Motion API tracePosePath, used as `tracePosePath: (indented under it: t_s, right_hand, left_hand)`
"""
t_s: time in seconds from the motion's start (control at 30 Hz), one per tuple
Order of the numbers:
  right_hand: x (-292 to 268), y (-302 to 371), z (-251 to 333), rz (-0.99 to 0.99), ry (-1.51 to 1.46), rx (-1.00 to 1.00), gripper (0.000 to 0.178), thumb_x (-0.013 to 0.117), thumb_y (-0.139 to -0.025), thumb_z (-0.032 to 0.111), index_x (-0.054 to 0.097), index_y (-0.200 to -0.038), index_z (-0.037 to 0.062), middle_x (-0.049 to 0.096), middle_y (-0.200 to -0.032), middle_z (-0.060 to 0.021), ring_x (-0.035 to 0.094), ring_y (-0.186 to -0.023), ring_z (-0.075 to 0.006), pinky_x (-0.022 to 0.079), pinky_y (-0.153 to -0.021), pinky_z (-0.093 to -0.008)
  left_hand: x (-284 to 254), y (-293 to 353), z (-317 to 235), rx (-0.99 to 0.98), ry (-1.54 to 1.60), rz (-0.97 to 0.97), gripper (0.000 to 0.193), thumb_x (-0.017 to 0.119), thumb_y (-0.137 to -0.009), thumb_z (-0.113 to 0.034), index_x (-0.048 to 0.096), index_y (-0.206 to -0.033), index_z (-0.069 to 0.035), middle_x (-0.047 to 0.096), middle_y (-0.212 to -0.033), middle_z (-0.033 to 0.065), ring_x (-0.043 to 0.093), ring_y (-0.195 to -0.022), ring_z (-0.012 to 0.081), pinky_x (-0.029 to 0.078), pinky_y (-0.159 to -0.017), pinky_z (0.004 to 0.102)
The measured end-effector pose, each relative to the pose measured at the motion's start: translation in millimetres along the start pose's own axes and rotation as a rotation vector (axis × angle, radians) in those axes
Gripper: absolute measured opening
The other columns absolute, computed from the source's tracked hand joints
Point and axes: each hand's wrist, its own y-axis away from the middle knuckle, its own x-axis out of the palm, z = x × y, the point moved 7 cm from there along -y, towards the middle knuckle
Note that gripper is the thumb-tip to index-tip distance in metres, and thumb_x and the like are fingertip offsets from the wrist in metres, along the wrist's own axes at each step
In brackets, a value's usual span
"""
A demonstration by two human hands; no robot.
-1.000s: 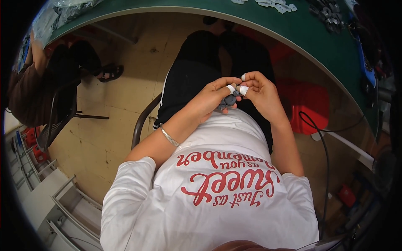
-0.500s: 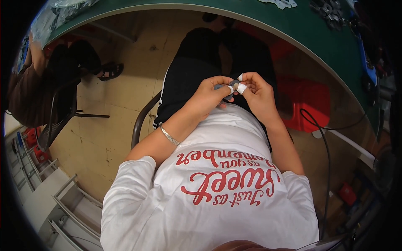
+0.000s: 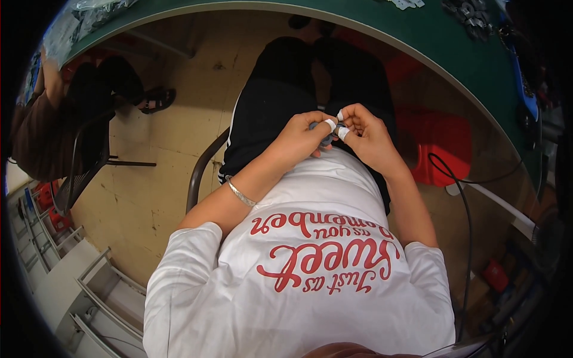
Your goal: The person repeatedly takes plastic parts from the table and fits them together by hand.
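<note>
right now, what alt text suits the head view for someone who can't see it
A person's left hand holds small grey pieces close beside the right hand over black trousers; white wraps show on both thumbs. Beyond, a green table carries dark grey parts.

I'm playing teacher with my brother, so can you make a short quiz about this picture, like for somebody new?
1. Which wrist wears the silver bracelet? A) left B) right C) both
2. True or false: only the right hand has white finger wraps.
3. Fill in: the small pieces held in the left hand are coloured ____.

Key:
1. A.
2. False; the left thumb is wrapped in white too.
3. Gray.
</note>
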Motion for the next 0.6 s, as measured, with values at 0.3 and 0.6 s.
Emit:
tracePosePath:
  t_s: [0.3,0.6]
  right_hand:
    - [-0.4,-3.3,-16.5,0.003,-0.459,0.099,0.023,0.061,-0.087,-0.001,0.056,-0.109,-0.0007,0.063,-0.092,-0.0052,0.061,-0.084,-0.0095,0.051,-0.073,-0.0229]
    - [-6.9,8.8,33.2,-0.201,0.152,-0.290,0.032,0.060,-0.083,-0.004,0.056,-0.114,0.0009,0.063,-0.090,-0.0061,0.061,-0.082,-0.0157,0.049,-0.077,-0.0264]
  left_hand:
    - [-2.9,-6.5,7.7,-0.096,0.223,0.066,0.025,0.057,-0.093,-0.025,0.058,-0.101,-0.001,0.067,-0.087,0.0096,0.064,-0.068,0.0124,0.047,-0.049,0.0215]
    - [4.3,-2.7,7.8,-0.138,0.342,0.204,0.027,0.060,-0.092,-0.022,0.058,-0.108,0.000,0.066,-0.091,0.0084,0.062,-0.072,0.0109,0.047,-0.051,0.0209]
